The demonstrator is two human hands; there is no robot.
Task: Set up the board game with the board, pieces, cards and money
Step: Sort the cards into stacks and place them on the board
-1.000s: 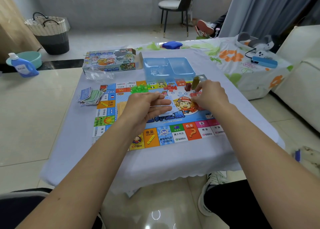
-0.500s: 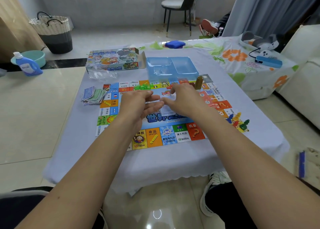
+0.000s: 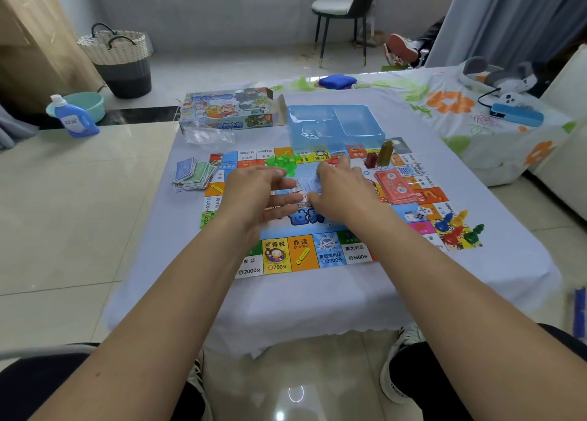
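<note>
board (image 3: 305, 255) centre hidden by hands, right hand (image 3: 344, 191) grip unclear

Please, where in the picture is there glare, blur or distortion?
Head view: a ring-shaped lamp reflection glares on the glossy floor; wide-angle distortion tilts the chair and stretches the forearms; the left hand and right hand look slightly soft; the board print stays readable.

A woven basket (image 3: 122, 61), blue detergent bottle (image 3: 74, 118) and teal basin (image 3: 87, 104) sit left; a chair (image 3: 344, 10) stands behind.
</note>
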